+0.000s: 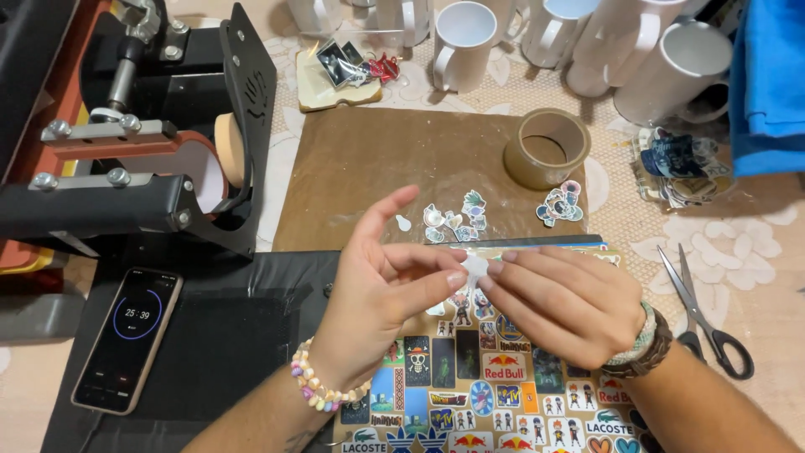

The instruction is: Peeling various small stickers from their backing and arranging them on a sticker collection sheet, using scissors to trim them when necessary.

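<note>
From the head camera, the left hand (381, 289) and right hand (562, 306) pinch one small white sticker (475, 267) between their fingertips, above the sticker sheet (470, 394) at the tabletop's near edge. Scissors (703, 315) lie right.

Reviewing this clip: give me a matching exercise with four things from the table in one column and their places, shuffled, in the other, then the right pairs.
Things:
1. roll of brown tape
2. scissors
3. phone
4. small white cut-out

Places:
A. pinched between the fingertips of the left hand and the right hand
B. on the dark mat at the left, screen up
C. on the brown sheet, near its far right corner
D. on the patterned cloth at the right, beside the right wrist

Pairs: 1-C, 2-D, 3-B, 4-A
</note>
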